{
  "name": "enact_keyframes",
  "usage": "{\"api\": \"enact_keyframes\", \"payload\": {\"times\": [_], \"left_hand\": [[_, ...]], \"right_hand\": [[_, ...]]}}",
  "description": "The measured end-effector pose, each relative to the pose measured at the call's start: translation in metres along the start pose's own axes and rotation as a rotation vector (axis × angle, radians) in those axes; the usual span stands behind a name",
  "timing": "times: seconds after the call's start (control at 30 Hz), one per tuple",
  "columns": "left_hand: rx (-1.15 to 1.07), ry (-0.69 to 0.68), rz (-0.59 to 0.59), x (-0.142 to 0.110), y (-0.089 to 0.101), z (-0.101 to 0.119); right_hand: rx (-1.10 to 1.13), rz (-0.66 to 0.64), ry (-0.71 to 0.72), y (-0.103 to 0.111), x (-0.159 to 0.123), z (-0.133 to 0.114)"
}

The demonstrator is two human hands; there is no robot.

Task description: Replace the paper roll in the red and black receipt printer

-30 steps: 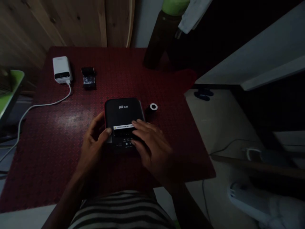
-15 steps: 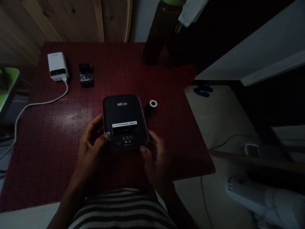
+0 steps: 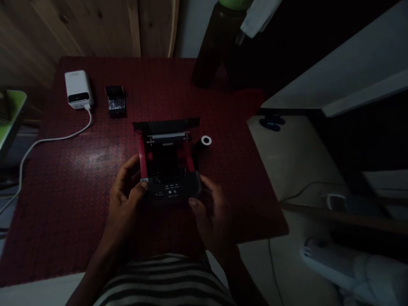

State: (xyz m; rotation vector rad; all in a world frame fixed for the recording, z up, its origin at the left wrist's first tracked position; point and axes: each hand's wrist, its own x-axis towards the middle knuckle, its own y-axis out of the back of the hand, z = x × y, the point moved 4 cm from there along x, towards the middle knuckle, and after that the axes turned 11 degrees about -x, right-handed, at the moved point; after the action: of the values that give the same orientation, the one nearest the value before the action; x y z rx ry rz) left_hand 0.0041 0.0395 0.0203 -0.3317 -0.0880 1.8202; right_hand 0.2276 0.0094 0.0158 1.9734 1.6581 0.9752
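Observation:
A black receipt printer (image 3: 168, 187) sits in the middle of the red table (image 3: 79, 204). Its lid (image 3: 165, 124) stands swung up and back, showing a dark paper bay with red side walls. My left hand (image 3: 126, 199) grips the printer's front left corner, thumb by the side latch. My right hand (image 3: 212, 210) holds the front right corner, thumb on the front edge. A small dark roll with a white end (image 3: 205, 141) lies just right of the printer.
A white power bank (image 3: 78, 88) with a white cable (image 3: 47, 139) sits at the far left. A small black device (image 3: 115, 101) lies beside it. A dark bottle (image 3: 216, 42) stands at the table's far edge. A pale lower surface (image 3: 287, 161) adjoins on the right.
My right hand slid off the printer's top to its front right corner. The lid, shut before, has swung up and back, exposing the paper bay.

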Motion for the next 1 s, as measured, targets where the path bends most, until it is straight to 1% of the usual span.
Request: {"api": "enact_keyframes", "payload": {"times": [0.1, 0.17, 0.2, 0.23, 0.3, 0.37, 0.43, 0.5, 0.6, 0.7, 0.83, 0.9, 0.93, 1.0], "left_hand": [[-0.028, -0.051, -0.038, 0.002, 0.003, -0.005], [-0.043, -0.062, -0.067, 0.005, 0.006, -0.009], [-0.048, -0.062, -0.08, 0.006, 0.008, -0.011], [-0.053, -0.063, -0.092, 0.007, 0.009, -0.013], [-0.064, -0.071, -0.124, 0.009, 0.012, -0.015], [-0.077, -0.078, -0.149, 0.01, 0.013, -0.017], [-0.084, -0.078, -0.154, 0.01, 0.013, -0.017], [-0.087, -0.072, -0.152, 0.01, 0.013, -0.016], [-0.083, -0.065, -0.161, 0.01, 0.011, -0.014], [-0.068, -0.063, -0.164, 0.009, 0.011, -0.013], [-0.065, -0.05, -0.152, 0.008, 0.012, -0.013], [-0.064, -0.039, -0.151, 0.007, 0.012, -0.013], [-0.061, -0.039, -0.151, 0.007, 0.012, -0.012], [-0.057, -0.045, -0.15, 0.007, 0.012, -0.011]], "right_hand": [[-0.041, 0.078, 0.094, 0.015, 0.024, -0.01], [-0.106, 0.096, 0.225, 0.02, 0.049, -0.021], [-0.137, 0.066, 0.307, 0.018, 0.063, -0.028], [-0.161, 0.01, 0.4, 0.014, 0.077, -0.035], [-0.221, -0.159, 0.547, -0.002, 0.102, -0.046], [-0.316, -0.339, 0.597, -0.022, 0.121, -0.054], [-0.422, -0.474, 0.588, -0.039, 0.132, -0.06], [-0.512, -0.544, 0.579, -0.05, 0.136, -0.066], [-0.619, -0.557, 0.565, -0.056, 0.134, -0.072], [-0.67, -0.58, 0.542, -0.057, 0.134, -0.072], [-0.651, -0.614, 0.556, -0.051, 0.139, -0.073], [-0.625, -0.582, 0.584, -0.044, 0.138, -0.076], [-0.617, -0.546, 0.597, -0.038, 0.135, -0.078], [-0.58, -0.426, 0.61, -0.022, 0.128, -0.082]]}}
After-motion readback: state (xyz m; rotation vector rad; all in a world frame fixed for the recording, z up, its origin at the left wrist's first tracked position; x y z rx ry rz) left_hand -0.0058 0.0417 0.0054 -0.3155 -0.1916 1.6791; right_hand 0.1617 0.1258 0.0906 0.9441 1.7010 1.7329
